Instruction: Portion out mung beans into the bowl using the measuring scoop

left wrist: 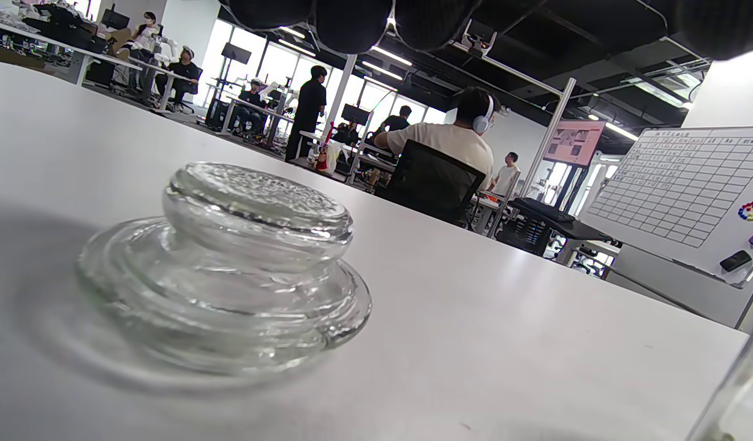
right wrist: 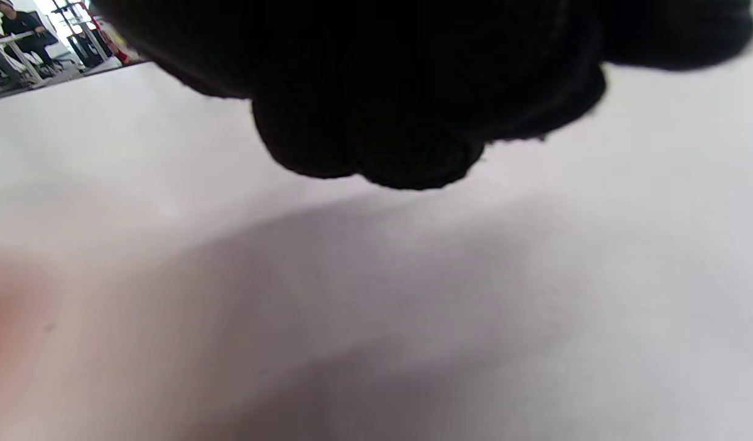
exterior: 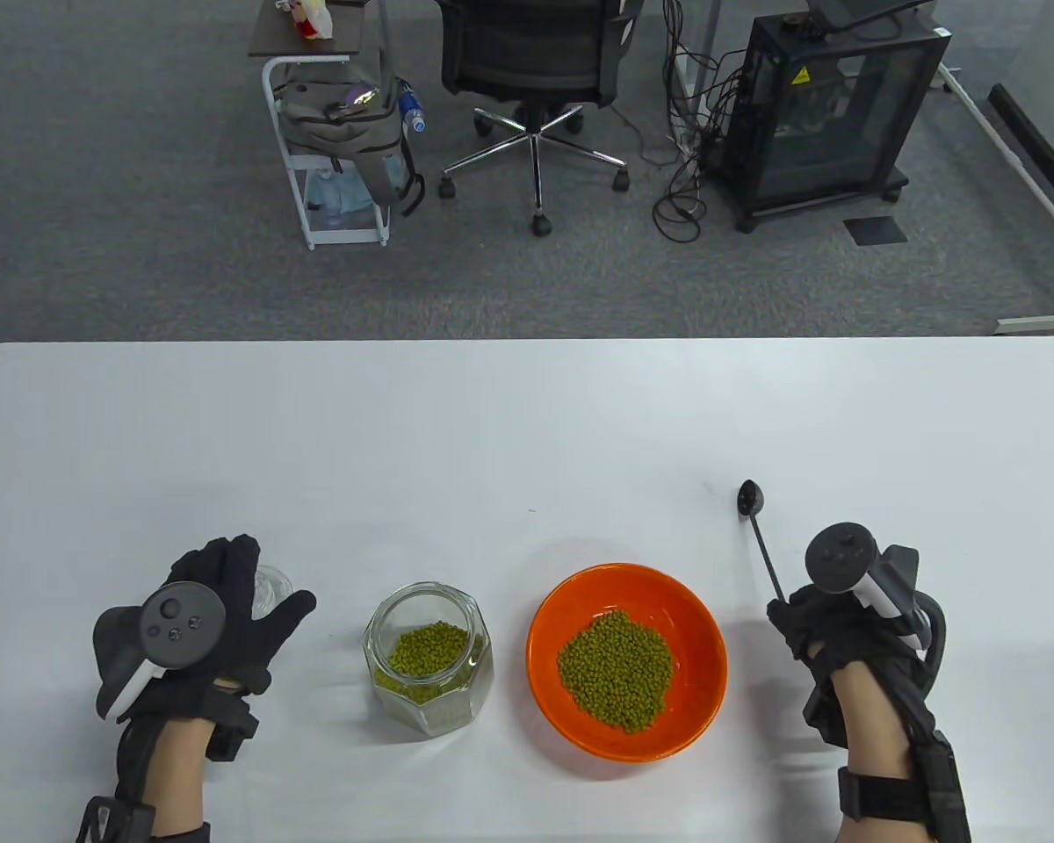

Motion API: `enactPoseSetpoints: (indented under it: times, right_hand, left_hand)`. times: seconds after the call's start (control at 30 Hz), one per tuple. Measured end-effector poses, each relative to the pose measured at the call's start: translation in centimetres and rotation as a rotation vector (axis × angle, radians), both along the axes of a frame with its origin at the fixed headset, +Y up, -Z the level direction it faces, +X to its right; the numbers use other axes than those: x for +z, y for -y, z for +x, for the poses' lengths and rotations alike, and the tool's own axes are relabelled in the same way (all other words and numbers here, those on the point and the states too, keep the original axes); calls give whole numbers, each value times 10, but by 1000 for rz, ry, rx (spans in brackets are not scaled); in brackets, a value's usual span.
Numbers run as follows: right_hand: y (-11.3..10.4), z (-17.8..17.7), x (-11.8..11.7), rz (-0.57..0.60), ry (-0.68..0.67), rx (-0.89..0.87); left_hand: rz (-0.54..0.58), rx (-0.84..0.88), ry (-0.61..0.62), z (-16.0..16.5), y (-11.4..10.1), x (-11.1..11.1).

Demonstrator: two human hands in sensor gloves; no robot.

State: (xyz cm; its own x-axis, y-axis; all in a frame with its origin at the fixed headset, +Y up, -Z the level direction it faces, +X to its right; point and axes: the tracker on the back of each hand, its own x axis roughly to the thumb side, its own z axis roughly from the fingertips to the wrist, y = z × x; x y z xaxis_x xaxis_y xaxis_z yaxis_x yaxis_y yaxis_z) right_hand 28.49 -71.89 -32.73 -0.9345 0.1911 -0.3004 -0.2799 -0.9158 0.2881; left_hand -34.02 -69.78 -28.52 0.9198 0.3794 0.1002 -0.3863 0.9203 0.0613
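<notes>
White tabletop (exterior: 509,421). On it: clear glass lid (left wrist: 223,263) just under left fingers (exterior: 228,562); open glass jar (exterior: 429,660) of mung beans to their right; orange bowl (exterior: 694,615) of beans beyond it; black measuring scoop (exterior: 760,536), handle end at right fingers (exterior: 786,619).

Left hand (exterior: 220,606): near the table's front-left corner, palm down, fingers straight and spread slightly, thumb splayed to the right. Tracker on the back of the hand; forearm enters from the front edge. Its fingertips (left wrist: 351,21) hang in at the top of the left wrist view, above the surface.

Right hand (exterior: 812,632): near the front-right corner, fingers curled under, pinching the end of the scoop (exterior: 760,536) handle. Tracker on top. Right wrist view shows only dark curled glove, blurred.
</notes>
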Motion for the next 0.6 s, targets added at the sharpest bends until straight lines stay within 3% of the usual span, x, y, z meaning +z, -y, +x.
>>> enactPoseSetpoints:
  times: [0.27,0.6]
  right_hand:
    - [14,-6,-3,-125,-21,61]
    - [22,-12,-5,-200,-11,157]
  left_hand:
    - [-10,-15,-5,1,0,0]
    - [-20,-17,-4,2,1,-1]
